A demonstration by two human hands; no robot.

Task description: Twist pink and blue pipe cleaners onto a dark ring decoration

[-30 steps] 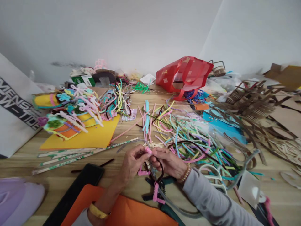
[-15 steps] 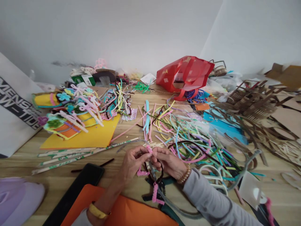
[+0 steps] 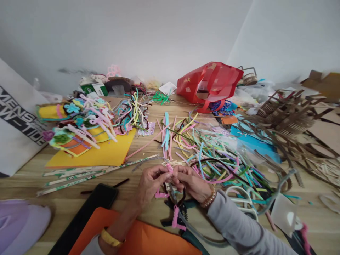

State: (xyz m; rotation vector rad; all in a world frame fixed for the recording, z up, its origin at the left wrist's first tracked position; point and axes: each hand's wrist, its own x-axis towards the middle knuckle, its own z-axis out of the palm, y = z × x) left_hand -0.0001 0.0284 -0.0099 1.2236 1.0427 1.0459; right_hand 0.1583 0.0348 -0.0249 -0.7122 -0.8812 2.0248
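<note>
My left hand [image 3: 151,184] and my right hand [image 3: 191,183] meet above the wooden table, pinching a pink chenille pipe cleaner [image 3: 169,169] between their fingertips. A dark brown pipe cleaner [image 3: 182,196] curves down from the same bundle, and a grey one [image 3: 148,160] arcs off to the left. Below the hands, a pink twisted piece [image 3: 175,216] hangs over green-handled pliers [image 3: 183,212]. A heap of loose multicoloured pipe cleaners [image 3: 209,148] lies just beyond my right hand.
Finished pipe-cleaner flower crafts [image 3: 82,127] sit on yellow card [image 3: 106,154] at the left. Printed strips [image 3: 87,177], a black phone [image 3: 101,194] and orange cloth [image 3: 138,241] lie near me. A red bag [image 3: 207,83] and brown cut-card pieces [image 3: 287,120] stand farther back.
My hands have shifted slightly, with the pink pipe cleaner still pinched between them. The view has drifted a little.
</note>
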